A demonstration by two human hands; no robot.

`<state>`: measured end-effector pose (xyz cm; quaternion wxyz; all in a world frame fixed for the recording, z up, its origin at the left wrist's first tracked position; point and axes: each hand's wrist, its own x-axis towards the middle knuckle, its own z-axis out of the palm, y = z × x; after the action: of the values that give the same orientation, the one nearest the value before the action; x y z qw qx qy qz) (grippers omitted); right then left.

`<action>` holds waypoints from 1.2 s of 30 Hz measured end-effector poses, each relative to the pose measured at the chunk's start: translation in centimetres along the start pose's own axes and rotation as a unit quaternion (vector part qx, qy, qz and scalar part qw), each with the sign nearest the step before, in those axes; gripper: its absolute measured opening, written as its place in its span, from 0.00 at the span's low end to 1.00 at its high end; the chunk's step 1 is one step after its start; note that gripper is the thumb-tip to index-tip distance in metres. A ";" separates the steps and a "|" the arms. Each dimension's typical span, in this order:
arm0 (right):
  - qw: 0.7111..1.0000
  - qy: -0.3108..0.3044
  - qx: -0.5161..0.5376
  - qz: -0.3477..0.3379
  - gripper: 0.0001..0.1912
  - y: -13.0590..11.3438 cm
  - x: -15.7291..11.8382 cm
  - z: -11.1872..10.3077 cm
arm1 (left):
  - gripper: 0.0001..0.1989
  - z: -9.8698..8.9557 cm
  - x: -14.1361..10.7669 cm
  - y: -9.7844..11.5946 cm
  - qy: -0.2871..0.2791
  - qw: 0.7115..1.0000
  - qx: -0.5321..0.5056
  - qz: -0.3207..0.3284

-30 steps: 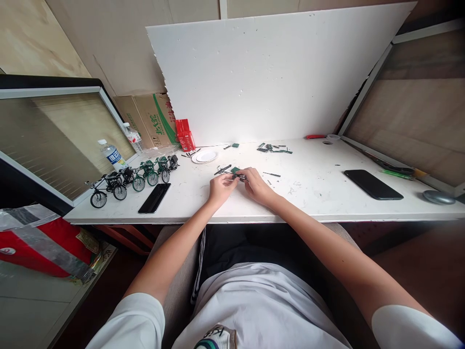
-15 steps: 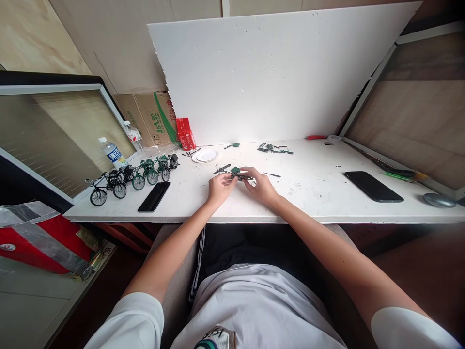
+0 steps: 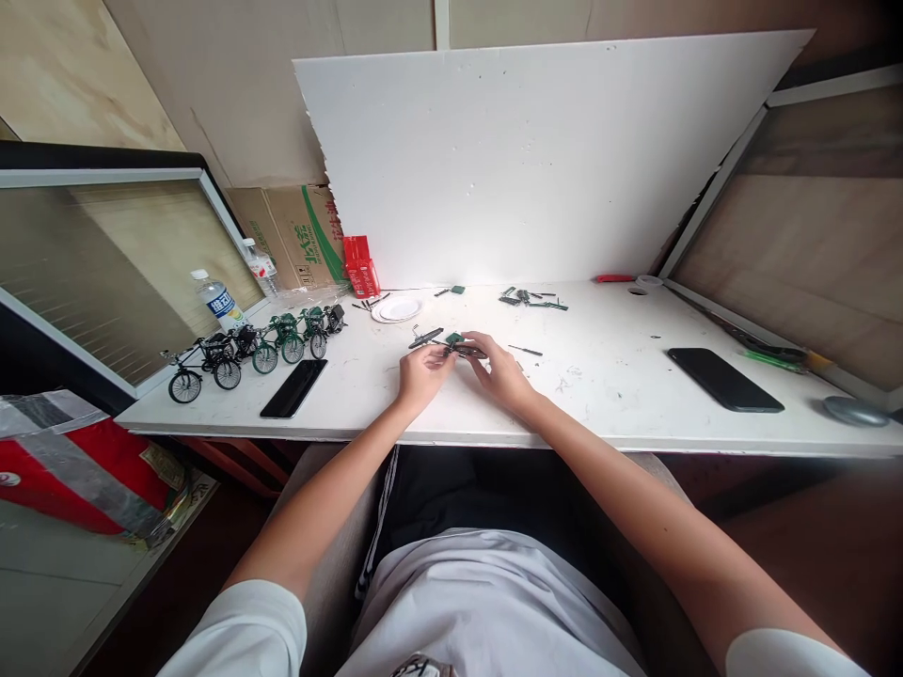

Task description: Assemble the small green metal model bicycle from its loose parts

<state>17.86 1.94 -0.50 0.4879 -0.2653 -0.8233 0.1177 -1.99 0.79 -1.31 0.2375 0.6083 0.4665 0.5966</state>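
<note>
Between my two hands, just above the white table, is a small model bicycle (image 3: 426, 338) with dark wheels and a green part (image 3: 455, 337) on it. My left hand (image 3: 423, 374) is closed with its fingers pinching the middle of the model. My right hand (image 3: 499, 369) curls round the wheel at the right end, fingers closed on it. My fingers hide much of the frame. A thin dark screwdriver-like rod (image 3: 526, 351) lies just right of my right hand.
Several finished model bicycles (image 3: 289, 343) stand at the left, beside a phone (image 3: 293, 388). Behind are a white plate (image 3: 396, 308), a red box (image 3: 361, 266) and loose dark parts (image 3: 532, 298). Another phone (image 3: 724, 379) and a grey mouse-like object (image 3: 855, 411) lie at the right.
The view has tilted up slightly, so the table sits lower in it. Both hands keep their hold on the model bicycle, which has turned a little between them.
</note>
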 end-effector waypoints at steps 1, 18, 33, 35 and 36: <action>1.000 -0.001 0.001 -0.001 0.23 0.0 0.0 0.1 | 0.15 0.0 0.0 0.0 0.001 1.000 0.001 -0.001; 1.000 -0.020 0.019 -0.010 0.25 0.0 -0.2 0.5 | 0.19 -0.3 0.0 -0.5 -0.002 1.000 0.006 0.003; 0.998 -0.046 0.025 -0.032 0.25 0.1 -0.4 0.6 | 0.18 -0.7 0.1 -0.4 0.019 0.999 0.035 0.002; 0.998 -0.045 0.029 -0.025 0.24 0.0 -0.3 0.5 | 0.18 -0.8 0.1 -0.3 0.019 0.999 0.044 0.005; 0.998 -0.044 0.032 -0.022 0.24 -0.1 -0.2 0.5 | 0.18 -0.8 0.1 -0.2 0.019 0.999 0.049 0.006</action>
<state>17.47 1.73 -0.86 0.4622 -0.2262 -0.8452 0.1446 -2.82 0.74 -1.35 0.1954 0.6105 0.4956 0.5860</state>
